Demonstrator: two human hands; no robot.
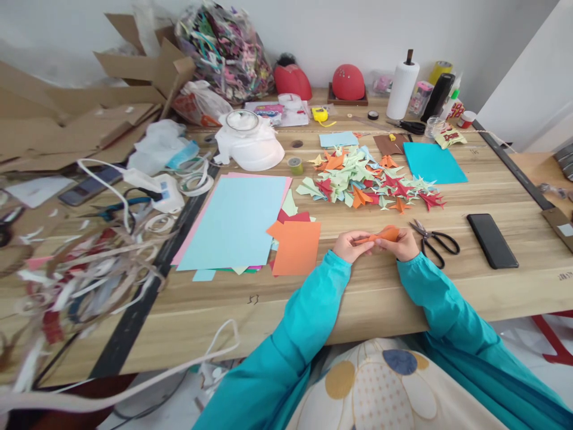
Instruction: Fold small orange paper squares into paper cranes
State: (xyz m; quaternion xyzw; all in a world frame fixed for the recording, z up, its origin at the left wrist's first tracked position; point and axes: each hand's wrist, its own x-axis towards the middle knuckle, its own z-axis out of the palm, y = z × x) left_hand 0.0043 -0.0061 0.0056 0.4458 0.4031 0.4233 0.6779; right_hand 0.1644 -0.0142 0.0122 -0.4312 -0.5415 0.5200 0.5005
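Observation:
Between my two hands, just above the table's front part, is a folded piece of orange paper [387, 233]. My left hand [351, 245] pinches its left end, and my right hand [404, 243] grips the right end with thumb and fingers. Black-handled scissors [434, 242] lie right beside my right hand. To the left of my left hand rests a flat orange sheet [297, 248] over other paper scraps. Beyond my hands spreads a pile of small folded paper pieces [353, 170] in pale green, orange, red and blue.
A stack of coloured sheets with light blue paper [235, 221] on top lies left of centre. A black phone [492, 240] rests at the right. Tangled strips [98, 263], cables and cardboard [80, 119] crowd the left. A paper roll [403, 89] stands at the back.

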